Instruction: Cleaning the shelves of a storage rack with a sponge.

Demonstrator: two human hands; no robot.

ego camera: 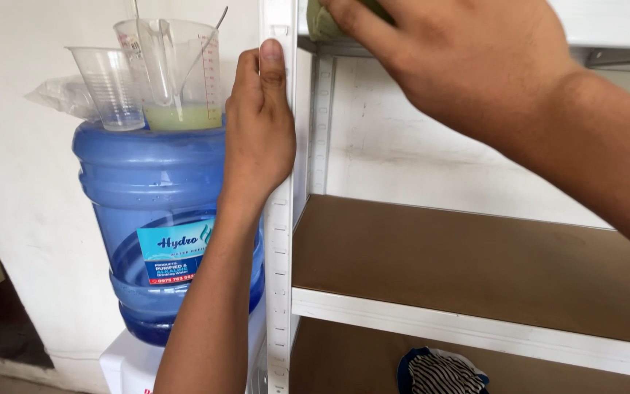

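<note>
My left hand (pixel 258 124) is wrapped around the white upright post (pixel 280 219) of the shelving rack, thumb pressed flat up its front face, and my right hand (pixel 461 55) is up at the top shelf, fingers clamped on a green cloth (pixel 320 23) that sits right at the shelf's edge by the post. Just left of the post stands a blue water jug (pixel 151 219), with a clear measuring pitcher (pixel 176 73) holding pale green liquid and a plastic cup (pixel 107 84) on top. The brown shelf board (pixel 475 263) lies below my right arm.

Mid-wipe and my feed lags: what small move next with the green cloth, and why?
Probably slide the right hand and green cloth rightward along the upper shelf, since the cloth sits at its left end, while the left hand braces the white upright.
</note>
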